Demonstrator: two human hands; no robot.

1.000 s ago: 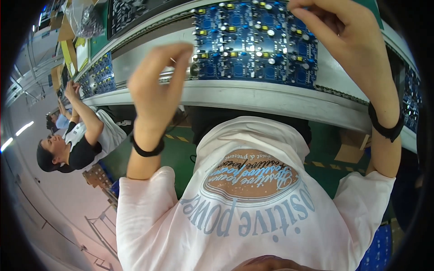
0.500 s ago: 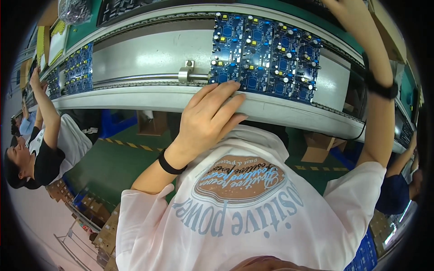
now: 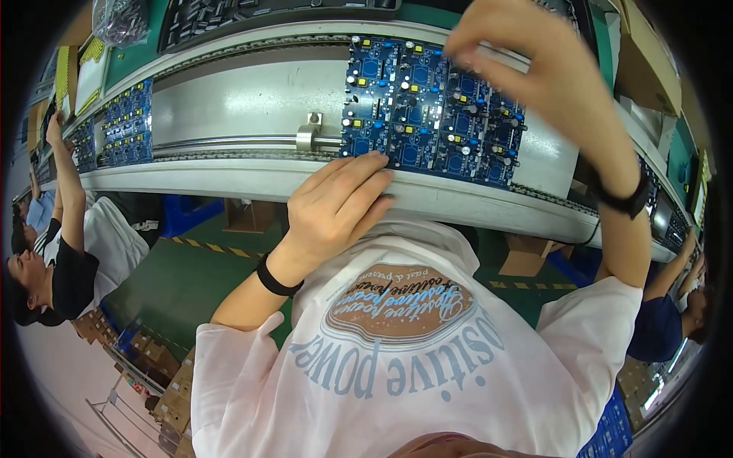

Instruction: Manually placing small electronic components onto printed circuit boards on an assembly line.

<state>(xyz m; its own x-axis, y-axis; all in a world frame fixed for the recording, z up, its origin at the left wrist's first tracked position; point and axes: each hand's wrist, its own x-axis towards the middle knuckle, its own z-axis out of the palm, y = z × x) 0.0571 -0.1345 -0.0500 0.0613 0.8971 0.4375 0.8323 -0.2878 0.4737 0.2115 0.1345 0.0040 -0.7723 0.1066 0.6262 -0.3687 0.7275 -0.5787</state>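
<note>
A blue circuit board panel (image 3: 416, 107) with yellow, white and black parts lies across the conveyor rails in front of me. My left hand (image 3: 336, 202) rests on the near rail, fingers stretched out, its fingertips touching the panel's near left edge. Over the far right part of the panel hovers my right hand (image 3: 527, 53), slightly blurred, with thumb and fingers drawn together. Whatever may be between those fingertips is too small or hidden to make out. The right hand and forearm cover some of the panel's far right corner.
Beyond the conveyor rail (image 3: 252, 179) stands a black tray (image 3: 221, 19) of small dark parts, beside a clear plastic bag (image 3: 121, 19). Another blue panel (image 3: 128, 122) sits further left on the line. A co-worker (image 3: 69, 252) works at the left; a cardboard box (image 3: 649, 57) stands far right.
My right hand has come from the far upper right to above the panel, moving left and nearer. My left hand stays on the panel's edge. The view has shifted slightly.
</note>
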